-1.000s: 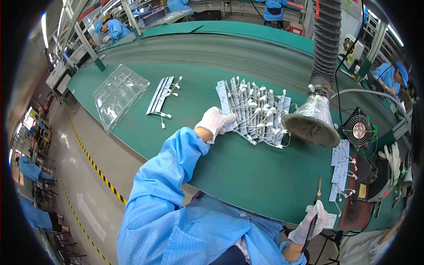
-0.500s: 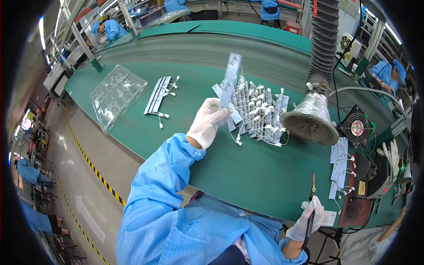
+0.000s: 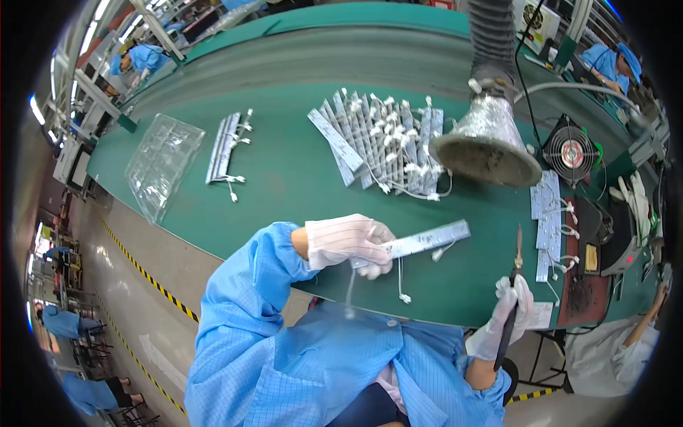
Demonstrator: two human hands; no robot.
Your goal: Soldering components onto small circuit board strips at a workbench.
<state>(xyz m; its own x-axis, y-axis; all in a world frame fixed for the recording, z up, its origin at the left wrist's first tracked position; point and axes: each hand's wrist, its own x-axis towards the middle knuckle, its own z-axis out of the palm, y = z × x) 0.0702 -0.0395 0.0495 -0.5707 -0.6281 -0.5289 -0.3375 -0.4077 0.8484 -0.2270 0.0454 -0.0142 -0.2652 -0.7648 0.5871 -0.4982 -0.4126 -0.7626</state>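
Observation:
My gloved left hand [image 3: 356, 244] is closed on one end of a white LED strip board [image 3: 430, 239], held nearly level above the green bench. Short white leads with plugs dangle from the board. In my gloved right hand [image 3: 504, 320] is a soldering iron [image 3: 514, 299], its tip pointing up and away from me. Beyond my left hand lies a pile of similar boards [image 3: 388, 142] with a tangle of white connectors. At the right, several more boards [image 3: 546, 224] with leads lie in a column beside the soldering station [image 3: 617, 245].
A silver fume extraction hood [image 3: 487, 139] hangs at the back right, next to a round black fan [image 3: 571, 151]. Clear plastic tray [image 3: 163, 167] and a small group of boards [image 3: 223, 148] lie at the left. White gloves [image 3: 633, 203] rest at far right. Other people work beyond.
My left hand has brought the board down and nearer, turning it from upright to nearly level. My right hand still holds the soldering iron. The whole view has shifted.

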